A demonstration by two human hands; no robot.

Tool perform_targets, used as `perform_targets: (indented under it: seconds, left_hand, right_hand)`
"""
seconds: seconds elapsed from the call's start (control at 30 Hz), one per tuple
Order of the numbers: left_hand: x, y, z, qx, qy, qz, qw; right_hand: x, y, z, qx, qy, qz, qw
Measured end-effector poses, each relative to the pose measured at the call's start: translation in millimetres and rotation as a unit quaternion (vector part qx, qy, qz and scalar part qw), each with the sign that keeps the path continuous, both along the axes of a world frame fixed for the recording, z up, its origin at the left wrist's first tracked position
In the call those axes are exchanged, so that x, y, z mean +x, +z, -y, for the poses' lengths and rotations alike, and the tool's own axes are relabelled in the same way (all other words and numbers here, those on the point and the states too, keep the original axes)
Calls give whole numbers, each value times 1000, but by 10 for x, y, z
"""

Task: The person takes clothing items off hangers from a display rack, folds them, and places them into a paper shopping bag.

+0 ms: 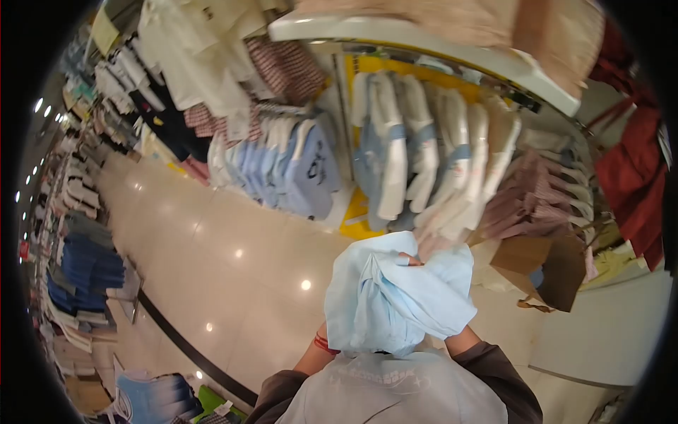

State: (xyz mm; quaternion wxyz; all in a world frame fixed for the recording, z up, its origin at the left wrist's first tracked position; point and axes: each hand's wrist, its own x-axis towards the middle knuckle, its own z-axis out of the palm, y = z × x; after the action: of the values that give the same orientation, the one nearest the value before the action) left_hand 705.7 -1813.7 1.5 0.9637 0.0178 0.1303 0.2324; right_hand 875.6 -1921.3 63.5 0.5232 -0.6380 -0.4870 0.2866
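A light blue garment point(395, 297) is bunched up in front of my chest, held off the floor between both hands. My left hand point(321, 343) reaches up under its left side, a red band round the wrist, with the fingers covered by the cloth. On the other side, my right hand point(460, 340) goes in under the garment's lower right edge and is mostly hidden too. A few fingertips point(409, 260) show through a fold near the top; I cannot tell which hand they belong to.
Ahead hang light blue tops point(304, 173) and white-and-blue tops point(395, 155) below a white shelf point(424, 32). An open brown cardboard box point(554, 272) is at the right. Clothes racks with dark blue garments point(88, 261) line the left, past the shiny tiled floor point(233, 283).
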Motion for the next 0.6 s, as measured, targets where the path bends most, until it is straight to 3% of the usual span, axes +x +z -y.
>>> perform_targets:
  seconds: [0.13,0.27,0.37,0.43,0.5,0.6]
  left_hand:
    - [-385,33,-309,27,35,-40,998]
    - [-755,70,-647,41,71,-57,995]
    - [-985,77,-920,39,106,-62,992]
    - [-1106,80,-1143,38,133,-65,988]
    - [-1180,82,-1412,34,157,-68,985]
    - [-1243,82,-1897,33,184,-72,980]
  right_hand:
    - [-515,344,-780,-61,102,254,960]
    - [-781,687,-1447,-124,179,380,899]
    - [-858,666,-1989,-146,205,398,882]
    - [-910,541,-2325,-84,168,398,898]
    - [-1011,602,-2627,-102,167,389,900]
    - [-1101,484,-3175,-80,162,298,937]
